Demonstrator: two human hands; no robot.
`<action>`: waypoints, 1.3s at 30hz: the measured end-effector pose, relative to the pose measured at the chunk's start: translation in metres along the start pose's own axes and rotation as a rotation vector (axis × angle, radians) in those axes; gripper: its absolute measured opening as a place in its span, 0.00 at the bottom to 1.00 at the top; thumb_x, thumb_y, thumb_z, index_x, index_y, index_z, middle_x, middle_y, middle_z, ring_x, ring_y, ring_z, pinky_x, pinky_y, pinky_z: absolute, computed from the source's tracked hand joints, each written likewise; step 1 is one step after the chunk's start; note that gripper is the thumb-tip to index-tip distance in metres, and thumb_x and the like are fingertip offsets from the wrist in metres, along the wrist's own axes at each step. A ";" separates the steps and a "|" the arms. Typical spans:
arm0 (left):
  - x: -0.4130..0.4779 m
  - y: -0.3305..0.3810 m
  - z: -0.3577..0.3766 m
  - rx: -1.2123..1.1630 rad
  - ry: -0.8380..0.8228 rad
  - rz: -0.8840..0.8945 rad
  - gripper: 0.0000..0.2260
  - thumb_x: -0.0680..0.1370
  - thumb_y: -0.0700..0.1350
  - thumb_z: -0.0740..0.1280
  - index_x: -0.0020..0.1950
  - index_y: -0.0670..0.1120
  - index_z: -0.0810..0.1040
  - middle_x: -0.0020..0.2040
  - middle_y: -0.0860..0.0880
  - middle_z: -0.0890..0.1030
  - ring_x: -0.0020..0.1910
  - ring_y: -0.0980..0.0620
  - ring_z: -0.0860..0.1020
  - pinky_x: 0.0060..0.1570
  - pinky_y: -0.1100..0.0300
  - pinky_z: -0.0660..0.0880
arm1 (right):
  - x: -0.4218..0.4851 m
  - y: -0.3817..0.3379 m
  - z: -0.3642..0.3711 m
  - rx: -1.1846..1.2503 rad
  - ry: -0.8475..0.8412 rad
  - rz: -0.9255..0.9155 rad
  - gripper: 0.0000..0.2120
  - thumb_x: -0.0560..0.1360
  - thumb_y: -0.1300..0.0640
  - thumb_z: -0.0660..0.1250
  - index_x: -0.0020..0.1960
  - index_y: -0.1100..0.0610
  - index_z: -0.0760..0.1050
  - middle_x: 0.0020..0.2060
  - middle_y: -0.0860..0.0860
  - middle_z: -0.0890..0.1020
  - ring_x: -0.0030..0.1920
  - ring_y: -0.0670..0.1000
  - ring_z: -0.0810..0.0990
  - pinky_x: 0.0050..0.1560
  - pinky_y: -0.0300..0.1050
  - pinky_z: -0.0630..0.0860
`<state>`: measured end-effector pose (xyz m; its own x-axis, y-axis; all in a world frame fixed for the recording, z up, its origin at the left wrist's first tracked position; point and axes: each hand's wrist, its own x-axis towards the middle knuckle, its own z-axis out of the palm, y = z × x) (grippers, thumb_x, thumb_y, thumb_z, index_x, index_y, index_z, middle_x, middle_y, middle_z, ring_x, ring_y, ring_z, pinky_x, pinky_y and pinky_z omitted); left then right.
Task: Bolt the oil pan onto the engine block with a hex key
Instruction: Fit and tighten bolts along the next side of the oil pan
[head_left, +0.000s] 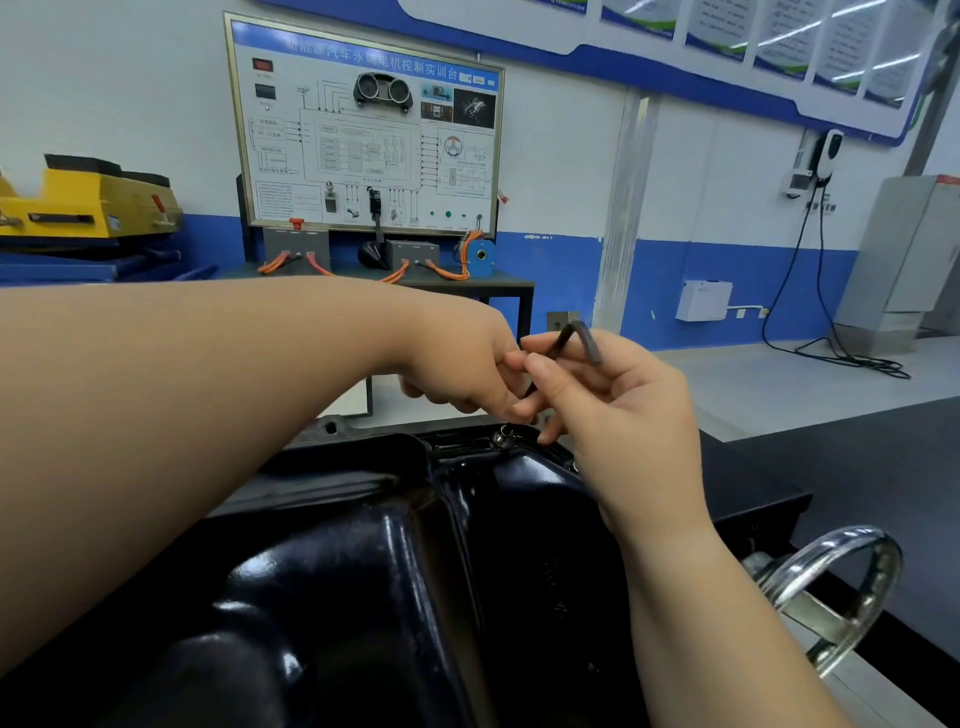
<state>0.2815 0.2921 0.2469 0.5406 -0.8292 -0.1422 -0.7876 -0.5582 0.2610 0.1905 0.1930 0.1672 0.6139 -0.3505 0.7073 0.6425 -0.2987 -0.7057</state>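
Head view. Workshop bay, white wall with a blue lower band; framed wiring-diagram training board (363, 130) on a stand across the floor. A glossy black pressed-metal oil pan (363, 571) fills the near field, sump side up. At its far rim, a small silver socket-head bolt (503, 435) stands in the flange. A chrome handwheel (841, 587) is at lower right.

The dark L-shaped steel hex key (576, 338) is in the air just above that bolt, bend uppermost. Its lower end is hidden behind my fingers, so I cannot tell whether it is in the socket.

Risks, my judgement:
- A shallow or tilted tip could cam out under torque and round the socket.
- Two fingertip pinches are a weak hold; the key could slip and drop behind the pan.
- Driving the bolt at an angle could cross-thread it.

Pose: my left hand (457, 364) reaches across from the left, wrist bent down, fingers curled, tips pinching the key's long leg. My right hand (613, 410) comes up from below, with thumb and fingers closed around the key near the bend.
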 end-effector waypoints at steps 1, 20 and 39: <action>0.000 0.000 0.000 0.000 -0.001 0.002 0.17 0.76 0.47 0.65 0.28 0.47 0.69 0.19 0.55 0.64 0.19 0.54 0.60 0.22 0.66 0.59 | 0.000 0.000 0.000 0.006 0.011 0.004 0.10 0.72 0.63 0.68 0.39 0.48 0.80 0.36 0.50 0.85 0.30 0.45 0.80 0.27 0.35 0.73; -0.002 0.000 -0.003 -0.010 -0.021 -0.004 0.18 0.76 0.45 0.63 0.26 0.48 0.66 0.22 0.52 0.62 0.22 0.52 0.58 0.22 0.65 0.58 | 0.000 0.002 0.003 0.011 0.012 0.020 0.13 0.77 0.68 0.62 0.51 0.53 0.79 0.41 0.50 0.85 0.32 0.46 0.80 0.32 0.37 0.76; 0.004 -0.004 -0.002 0.019 -0.069 0.044 0.17 0.78 0.47 0.65 0.30 0.59 0.80 0.23 0.53 0.65 0.25 0.51 0.61 0.33 0.57 0.63 | 0.001 -0.004 -0.001 -0.182 0.070 0.074 0.07 0.74 0.60 0.69 0.46 0.47 0.80 0.40 0.45 0.85 0.40 0.43 0.83 0.42 0.38 0.78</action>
<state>0.2875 0.2909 0.2473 0.4844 -0.8524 -0.1970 -0.8158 -0.5214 0.2502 0.1884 0.1929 0.1710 0.6187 -0.4366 0.6531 0.4995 -0.4230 -0.7560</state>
